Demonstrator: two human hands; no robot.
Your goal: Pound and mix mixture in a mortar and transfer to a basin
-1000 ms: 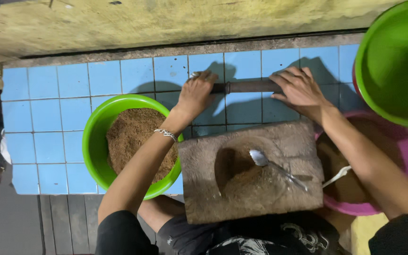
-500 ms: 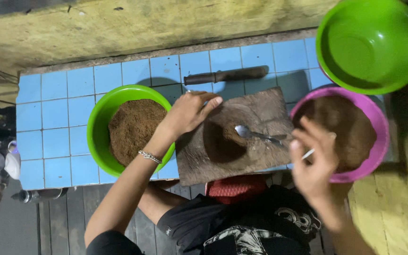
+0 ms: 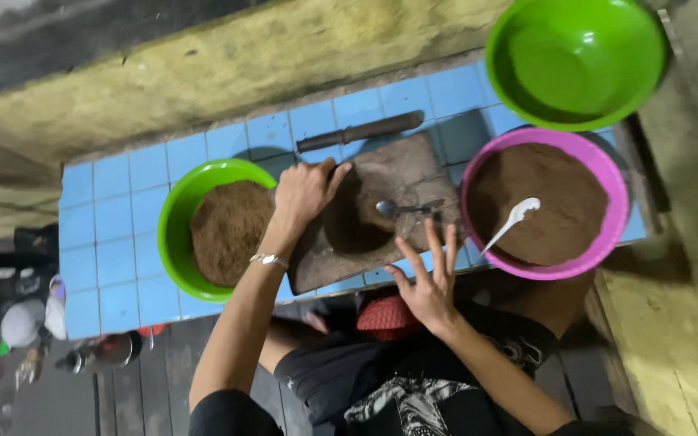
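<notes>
My left hand (image 3: 304,192) rests flat on the left part of a brown stone slab (image 3: 401,182) that has a hollow in its middle. A metal spoon (image 3: 404,209) lies across the hollow. My right hand (image 3: 430,278) is spread open at the slab's near edge and holds nothing. A dark stone roller (image 3: 359,132) lies on the blue tiles just beyond the slab. Left of the slab is a green bowl (image 3: 173,211) of brown powder. To the right sits a pink bowl (image 3: 603,179) of brown powder with a white spoon (image 3: 512,221) in it.
An empty green bowl (image 3: 577,56) stands at the far right of the blue tiled ledge (image 3: 115,242). A yellowish wall (image 3: 228,60) runs behind the ledge. Small containers and a bottle (image 3: 103,353) lie on the floor at the lower left.
Both hands have let go of the stone roller, which lies behind the slab. My left hand came down onto the slab and my right hand drew back to its near edge.
</notes>
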